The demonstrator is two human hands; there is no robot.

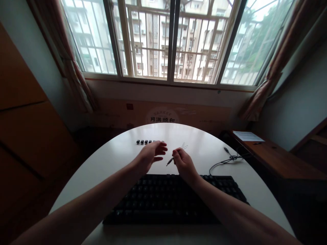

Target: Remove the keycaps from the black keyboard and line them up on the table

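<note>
My left hand (153,154) hovers over the white table, fingers apart and nothing in them. Just beyond it stands a row of several small black keycaps (142,142), partly covered by the hand. Closed around a slim keycap puller (169,161) is my right hand (182,160). Thin wire loops stick out past its knuckles, and the puller's narrow dark end points down toward the left hand. Below both hands lies a black keyboard (163,200); my forearms cross over its two sides. Gaps among its keys are too dark to make out.
The round white table (84,190) has a curved far edge. A coiled black cable (231,158) with a plug runs from the keyboard's back right. To the right, a low wooden surface (286,163) carries a white sheet (247,136). A barred window is ahead.
</note>
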